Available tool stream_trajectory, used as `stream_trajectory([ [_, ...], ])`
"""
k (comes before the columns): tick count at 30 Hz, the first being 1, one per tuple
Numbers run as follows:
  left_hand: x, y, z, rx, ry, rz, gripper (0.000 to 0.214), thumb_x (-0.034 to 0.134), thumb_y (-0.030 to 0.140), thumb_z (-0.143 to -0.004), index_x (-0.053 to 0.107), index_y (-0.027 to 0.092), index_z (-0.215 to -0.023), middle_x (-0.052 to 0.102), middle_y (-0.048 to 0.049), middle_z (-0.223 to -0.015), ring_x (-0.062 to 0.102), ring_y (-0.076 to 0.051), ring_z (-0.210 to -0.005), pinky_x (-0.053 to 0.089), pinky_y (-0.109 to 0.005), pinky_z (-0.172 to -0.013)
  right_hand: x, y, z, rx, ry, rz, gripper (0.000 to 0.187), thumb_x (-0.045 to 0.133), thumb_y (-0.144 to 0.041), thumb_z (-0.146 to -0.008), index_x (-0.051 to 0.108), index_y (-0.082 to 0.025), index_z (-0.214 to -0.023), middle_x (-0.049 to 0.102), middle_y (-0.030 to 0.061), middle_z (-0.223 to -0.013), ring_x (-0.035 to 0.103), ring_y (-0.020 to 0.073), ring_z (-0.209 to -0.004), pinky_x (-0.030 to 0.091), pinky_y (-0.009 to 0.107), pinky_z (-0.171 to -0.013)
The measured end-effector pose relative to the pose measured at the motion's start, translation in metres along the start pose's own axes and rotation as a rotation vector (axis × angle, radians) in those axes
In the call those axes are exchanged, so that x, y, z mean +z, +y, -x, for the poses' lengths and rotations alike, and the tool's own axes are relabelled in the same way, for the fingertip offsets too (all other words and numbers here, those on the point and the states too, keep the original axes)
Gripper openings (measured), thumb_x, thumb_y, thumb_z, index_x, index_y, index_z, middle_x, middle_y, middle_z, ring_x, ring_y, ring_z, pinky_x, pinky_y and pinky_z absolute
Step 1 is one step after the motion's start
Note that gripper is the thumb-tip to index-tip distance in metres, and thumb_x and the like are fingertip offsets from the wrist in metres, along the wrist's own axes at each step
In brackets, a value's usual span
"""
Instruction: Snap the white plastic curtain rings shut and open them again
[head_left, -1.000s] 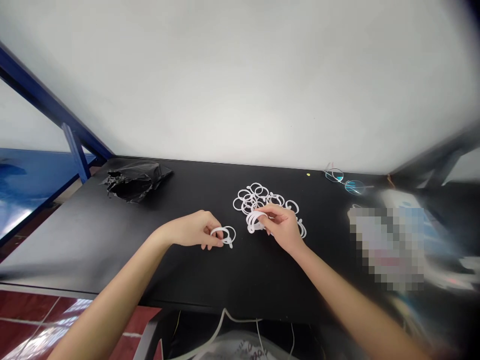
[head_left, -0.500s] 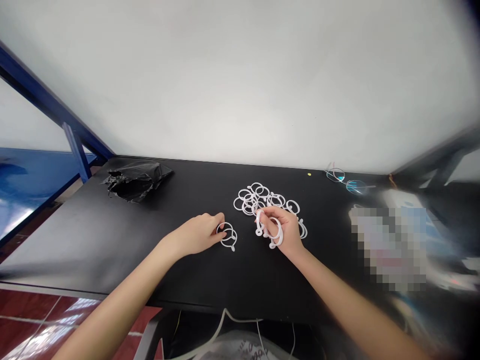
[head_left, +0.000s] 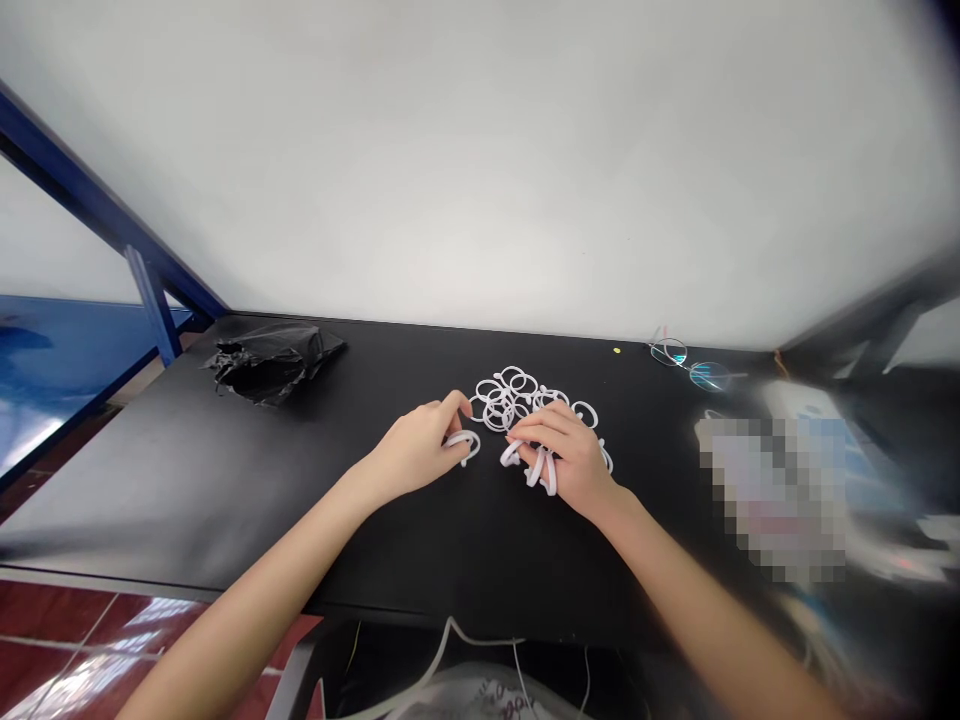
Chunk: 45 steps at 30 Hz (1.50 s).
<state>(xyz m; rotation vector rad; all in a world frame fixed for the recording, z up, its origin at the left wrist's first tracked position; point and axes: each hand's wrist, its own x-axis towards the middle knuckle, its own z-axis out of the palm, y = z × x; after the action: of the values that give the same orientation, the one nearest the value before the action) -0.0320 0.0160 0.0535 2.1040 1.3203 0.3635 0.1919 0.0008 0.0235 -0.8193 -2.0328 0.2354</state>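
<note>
A torn black plastic bag (head_left: pixel 319 345) lies on the black table (head_left: pixel 225 490), at left. Near the white wall (head_left: pixel 480 180), at the right, are eyeglasses (head_left: pixel 709 376). Below left, there are red floor tiles (head_left: pixel 49 615).

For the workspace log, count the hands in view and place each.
2: the left hand, holding at least one white ring; the right hand, holding several rings and partly covering the ring pile.

No text can be read with certainty — the dark, curving lettering (head_left: pixel 514 706) on the pale greyish-white, rounded surface (head_left: pixel 457 698) at the bottom edge is cut off and unclear.
</note>
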Motion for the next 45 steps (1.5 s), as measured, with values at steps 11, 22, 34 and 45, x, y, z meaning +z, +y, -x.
stream_trajectory([
  [11, 0.013, 0.001, -0.018, -0.095, -0.124, 0.989, 0.035, 0.064, 0.034, -0.083, 0.051, 0.021, -0.112, 0.063, -0.0022, -0.078, 0.063, -0.018, -0.080, 0.047, -0.019, -0.048, -0.004, -0.009, 0.005, 0.061, 0.033, 0.006, 0.008, 0.064, -0.013, -0.087, 0.067, -0.020, -0.089, 0.064, 0.0039, -0.078, 0.059, 0.0121, -0.060, 0.047, 0.024, -0.049],
  [22, 0.029, 0.002, -0.013, -0.189, -0.182, 1.214, 0.027, 0.066, 0.033, -0.085, 0.059, 0.018, -0.106, 0.068, -0.0084, -0.097, 0.064, -0.021, -0.097, 0.056, -0.024, -0.060, -0.013, -0.005, -0.001, 0.241, -0.071, -0.132, 0.004, 0.068, -0.018, -0.084, 0.068, -0.021, -0.086, 0.065, 0.0027, -0.076, 0.053, 0.0114, -0.056, 0.040, 0.024, -0.044],
  [34, 0.031, 0.001, -0.013, -0.224, -0.259, 1.441, 0.023, 0.065, 0.028, -0.085, 0.062, 0.017, -0.105, 0.067, -0.0091, -0.095, 0.064, -0.018, -0.089, 0.056, -0.023, -0.060, -0.018, -0.013, -0.007, 0.374, -0.068, -0.342, 0.013, 0.072, -0.015, -0.079, 0.071, -0.022, -0.089, 0.068, 0.0035, -0.083, 0.059, 0.0124, -0.063, 0.049, 0.023, -0.048],
  [45, 0.032, -0.001, -0.014, -0.198, -0.291, 1.517, 0.026, 0.065, 0.033, -0.086, 0.063, 0.017, -0.107, 0.067, -0.0093, -0.096, 0.065, -0.019, -0.091, 0.056, -0.025, -0.065, -0.017, -0.016, -0.007, 0.407, -0.056, -0.373, 0.010, 0.067, -0.018, -0.084, 0.072, -0.023, -0.091, 0.072, 0.0058, -0.094, 0.069, 0.0188, -0.080, 0.056, 0.028, -0.054],
])
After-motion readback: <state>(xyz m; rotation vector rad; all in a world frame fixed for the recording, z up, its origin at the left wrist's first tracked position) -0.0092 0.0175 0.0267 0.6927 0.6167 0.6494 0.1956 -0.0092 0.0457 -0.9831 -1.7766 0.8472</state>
